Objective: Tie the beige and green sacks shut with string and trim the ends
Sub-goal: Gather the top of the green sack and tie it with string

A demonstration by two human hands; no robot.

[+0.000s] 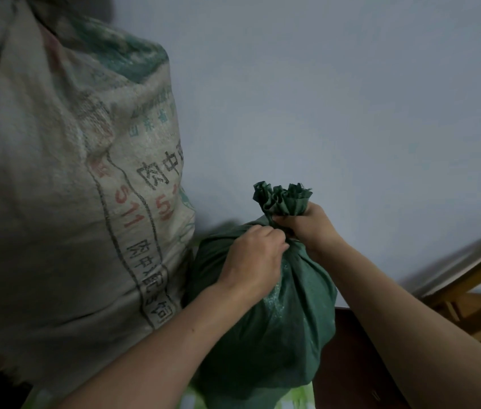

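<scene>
Right hand (pixel 307 224) is fisted tight around the gathered neck of the dark green woven sack (pixel 265 314), ruffled top poking out above the grip. Left hand (pixel 255 255) pinches closed at the neck just below. The tall beige printed woven sack (pixel 56 172) stands touching its left side.

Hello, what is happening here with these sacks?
A person is closing the green sack. The right hand squeezes its gathered neck just under the ruffled top, while the left hand works at the neck beside it, fingers pinched together. No string is clearly visible. The tall beige sack stands against the green one, untouched by either hand.
</scene>
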